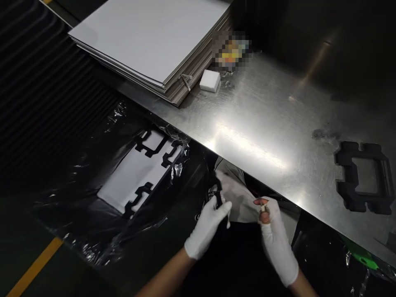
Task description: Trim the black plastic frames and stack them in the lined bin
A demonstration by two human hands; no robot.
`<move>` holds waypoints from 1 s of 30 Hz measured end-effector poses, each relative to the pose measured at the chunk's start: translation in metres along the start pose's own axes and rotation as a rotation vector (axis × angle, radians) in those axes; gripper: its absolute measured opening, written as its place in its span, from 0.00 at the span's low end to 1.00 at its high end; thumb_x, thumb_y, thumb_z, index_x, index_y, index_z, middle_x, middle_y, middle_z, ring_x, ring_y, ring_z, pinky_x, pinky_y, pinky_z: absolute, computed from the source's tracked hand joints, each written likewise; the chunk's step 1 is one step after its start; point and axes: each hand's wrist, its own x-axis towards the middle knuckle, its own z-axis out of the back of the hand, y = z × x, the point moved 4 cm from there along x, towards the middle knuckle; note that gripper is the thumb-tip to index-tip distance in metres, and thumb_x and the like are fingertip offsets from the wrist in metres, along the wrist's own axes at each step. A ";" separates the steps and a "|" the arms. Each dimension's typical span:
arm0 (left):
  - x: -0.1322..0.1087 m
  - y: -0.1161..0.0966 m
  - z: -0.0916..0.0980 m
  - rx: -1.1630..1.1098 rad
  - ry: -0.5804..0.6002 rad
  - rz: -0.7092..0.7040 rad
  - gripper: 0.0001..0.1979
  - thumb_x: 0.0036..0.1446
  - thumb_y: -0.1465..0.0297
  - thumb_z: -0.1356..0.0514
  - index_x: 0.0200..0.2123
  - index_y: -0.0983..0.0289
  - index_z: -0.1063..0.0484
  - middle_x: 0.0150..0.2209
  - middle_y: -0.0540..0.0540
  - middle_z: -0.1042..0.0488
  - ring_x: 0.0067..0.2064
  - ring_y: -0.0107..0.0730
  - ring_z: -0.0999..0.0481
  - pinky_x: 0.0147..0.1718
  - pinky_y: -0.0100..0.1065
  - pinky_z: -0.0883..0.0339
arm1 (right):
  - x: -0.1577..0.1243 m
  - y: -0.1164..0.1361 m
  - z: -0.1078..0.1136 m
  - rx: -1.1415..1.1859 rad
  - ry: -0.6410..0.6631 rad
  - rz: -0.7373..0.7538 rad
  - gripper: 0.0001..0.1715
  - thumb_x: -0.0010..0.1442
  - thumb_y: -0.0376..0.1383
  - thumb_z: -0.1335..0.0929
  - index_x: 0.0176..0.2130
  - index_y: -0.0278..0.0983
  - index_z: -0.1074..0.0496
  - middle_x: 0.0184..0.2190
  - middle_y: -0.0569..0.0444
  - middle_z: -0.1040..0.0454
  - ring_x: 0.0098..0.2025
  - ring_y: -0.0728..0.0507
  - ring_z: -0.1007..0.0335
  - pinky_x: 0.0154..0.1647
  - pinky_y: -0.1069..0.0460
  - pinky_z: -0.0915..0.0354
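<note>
My left hand [208, 225], in a white glove, is closed around a thin black foam piece [217, 194] just below the edge of the steel table [247, 123]. My right hand [274, 235], in a white glove with bare fingertips, is pinched shut next to it, and what it holds is too small to make out. To the left, a black plastic bag [102, 214] holds white sheets with black foam pieces [144, 173] lying on them. One black foam frame [363, 177] lies on the table at the right.
A tied stack of white cardboard sheets [151, 41] sits at the back of the table with a white block [210, 80] beside it. A green object [360, 255] shows under the table's right edge. A yellow floor line [34, 268] runs at the lower left.
</note>
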 end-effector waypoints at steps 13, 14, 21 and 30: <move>-0.020 0.016 -0.025 1.138 0.164 -0.131 0.15 0.64 0.64 0.38 0.52 0.62 0.27 0.39 0.58 0.16 0.39 0.50 0.15 0.41 0.44 0.25 | -0.030 -0.028 -0.016 -0.585 0.432 -0.124 0.27 0.82 0.51 0.47 0.47 0.41 0.28 0.32 0.56 0.21 0.28 0.46 0.26 0.29 0.51 0.42; -0.020 0.017 -0.026 1.154 0.161 -0.148 0.15 0.64 0.65 0.39 0.52 0.62 0.27 0.38 0.57 0.16 0.38 0.49 0.15 0.40 0.43 0.25 | -0.031 -0.027 -0.016 -0.602 0.431 -0.123 0.27 0.82 0.50 0.48 0.47 0.42 0.28 0.33 0.56 0.21 0.28 0.46 0.25 0.29 0.51 0.42; -0.020 0.016 -0.026 1.195 0.142 -0.143 0.15 0.64 0.64 0.38 0.52 0.62 0.27 0.38 0.56 0.15 0.38 0.47 0.14 0.39 0.40 0.27 | -0.034 -0.024 -0.014 -0.651 0.442 -0.118 0.31 0.82 0.51 0.50 0.48 0.41 0.27 0.33 0.55 0.21 0.28 0.45 0.25 0.27 0.51 0.43; -0.023 0.015 -0.027 1.273 0.139 -0.101 0.15 0.66 0.63 0.38 0.53 0.61 0.27 0.34 0.54 0.16 0.34 0.46 0.14 0.35 0.38 0.30 | -0.031 -0.023 -0.015 -0.664 0.419 -0.088 0.27 0.82 0.49 0.47 0.44 0.41 0.28 0.32 0.55 0.20 0.28 0.44 0.24 0.28 0.49 0.42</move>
